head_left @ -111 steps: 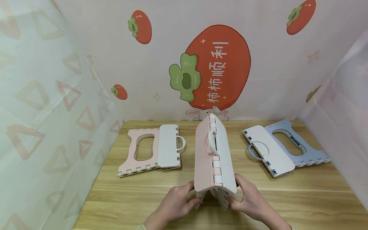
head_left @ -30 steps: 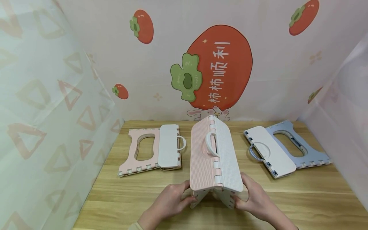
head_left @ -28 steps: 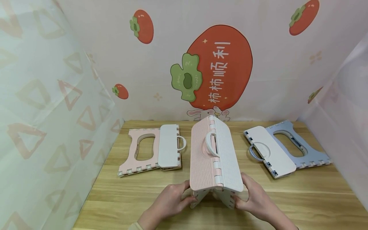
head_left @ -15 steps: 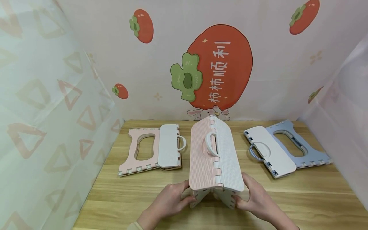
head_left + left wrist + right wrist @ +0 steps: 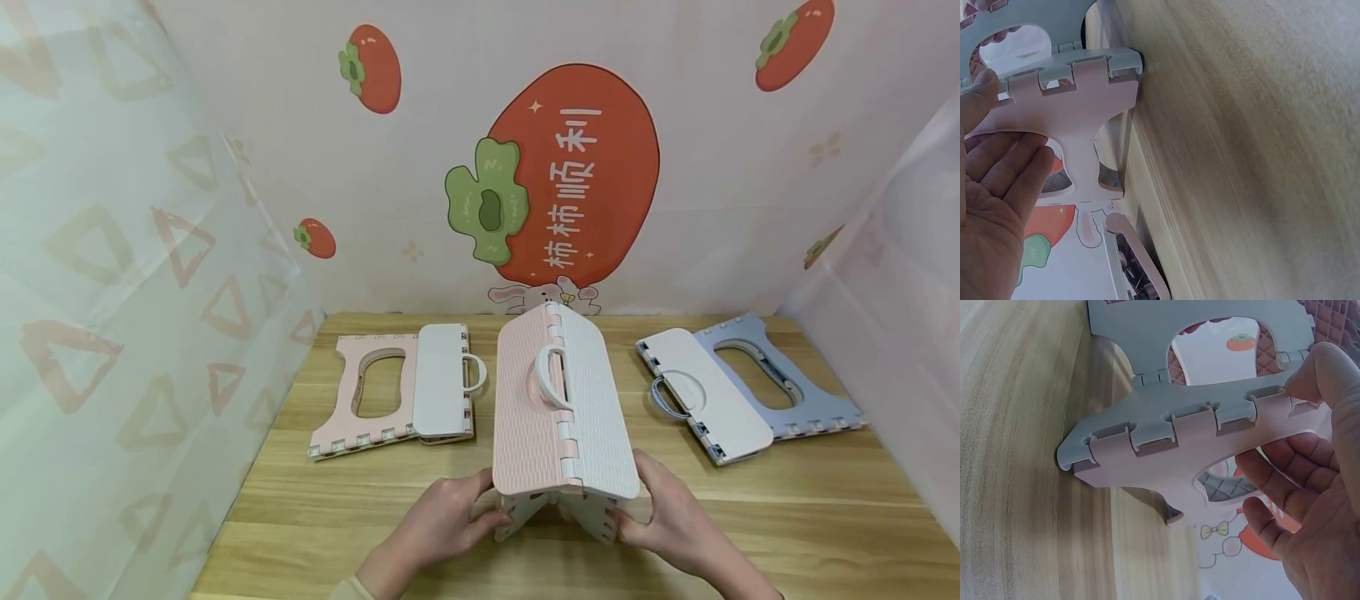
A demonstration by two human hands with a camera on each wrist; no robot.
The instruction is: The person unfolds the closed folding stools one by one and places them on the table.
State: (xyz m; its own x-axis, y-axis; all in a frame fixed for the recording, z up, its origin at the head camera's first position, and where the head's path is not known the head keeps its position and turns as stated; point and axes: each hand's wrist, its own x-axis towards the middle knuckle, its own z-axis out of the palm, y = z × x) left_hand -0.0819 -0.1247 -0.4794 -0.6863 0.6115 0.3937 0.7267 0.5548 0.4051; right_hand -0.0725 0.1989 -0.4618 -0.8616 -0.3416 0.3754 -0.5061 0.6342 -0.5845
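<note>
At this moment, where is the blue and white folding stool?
In the head view, the blue and white folding stool lies on the right side of the table, beyond the right hand and right of the half-open stool.

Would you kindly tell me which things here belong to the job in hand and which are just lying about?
Job in hand:
half-folded stool, pink and white
left hand and right hand, holding its sides

Apparently just lying about:
pink-and-white stool, flat at left
blue-and-white stool, flat at right
</note>
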